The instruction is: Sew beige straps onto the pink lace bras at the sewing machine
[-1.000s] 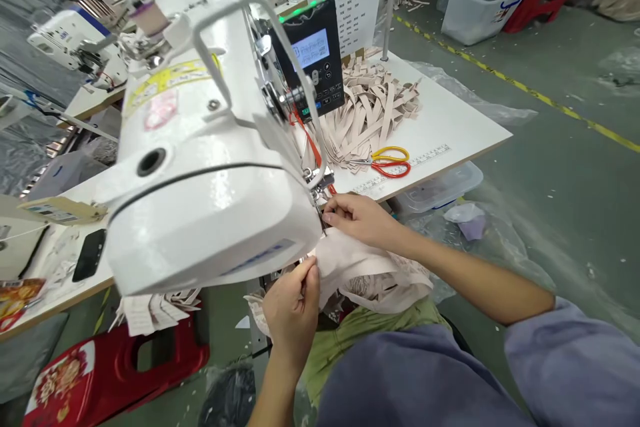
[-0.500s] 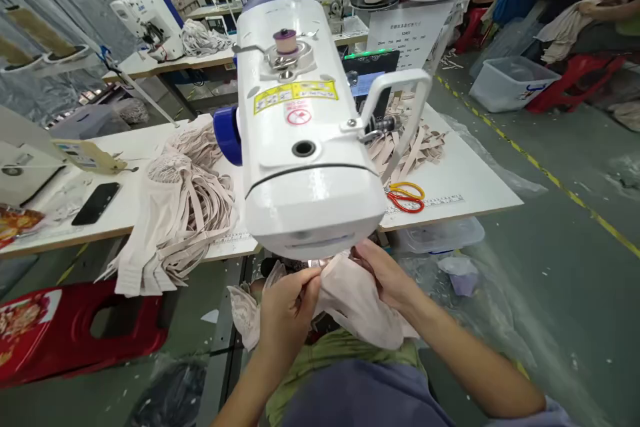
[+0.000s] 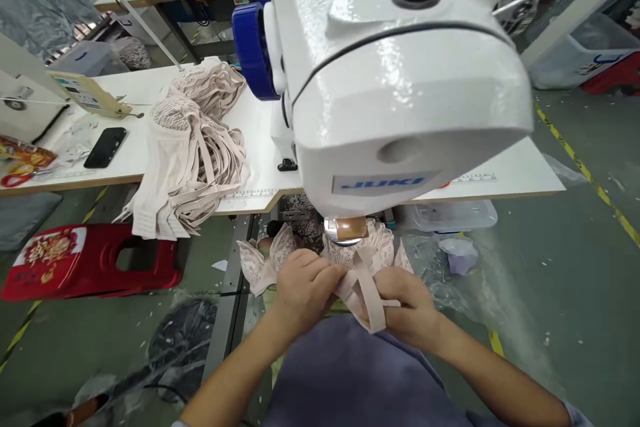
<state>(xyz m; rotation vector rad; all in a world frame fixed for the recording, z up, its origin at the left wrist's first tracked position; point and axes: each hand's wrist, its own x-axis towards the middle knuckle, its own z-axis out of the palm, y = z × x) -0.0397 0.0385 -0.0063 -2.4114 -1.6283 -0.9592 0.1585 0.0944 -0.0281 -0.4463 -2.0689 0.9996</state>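
Well, a beige lace garment (image 3: 383, 250) is in both my hands, just below the sewing machine (image 3: 410, 100)

My left hand (image 3: 310, 287) is curled nearly closed, its thumb pressed towards the bent fingers, pinching the near edge of the fabric below the sewing machine's head; my right hand (image 3: 413, 310) is folded round the other side of it, and I cannot tell how much cloth is hidden in that palm; between the two a flat beige strap (image 3: 370, 293) hangs in a loop, below the sewing machine's name label; the lace bunches around the rounded metal end (image 3: 350, 229) under the head, though I cannot tell whether it is clamped there.

Another lace piece (image 3: 267, 260) hangs below and to the left of the sewing machine, near my left hand; whether it joins the one I hold, I can't make out; on the white tabletop (image 3: 525, 170), left of the sewing machine, lies a heap of beige garments (image 3: 195, 153), its straps drooping over the edge; farther left of the machine is a black phone (image 3: 106, 147); below and left of the machine, on the floor, is a red plastic stool (image 3: 90, 273) with a flowered panel; below and right of it sits a clear plastic box (image 3: 455, 215).
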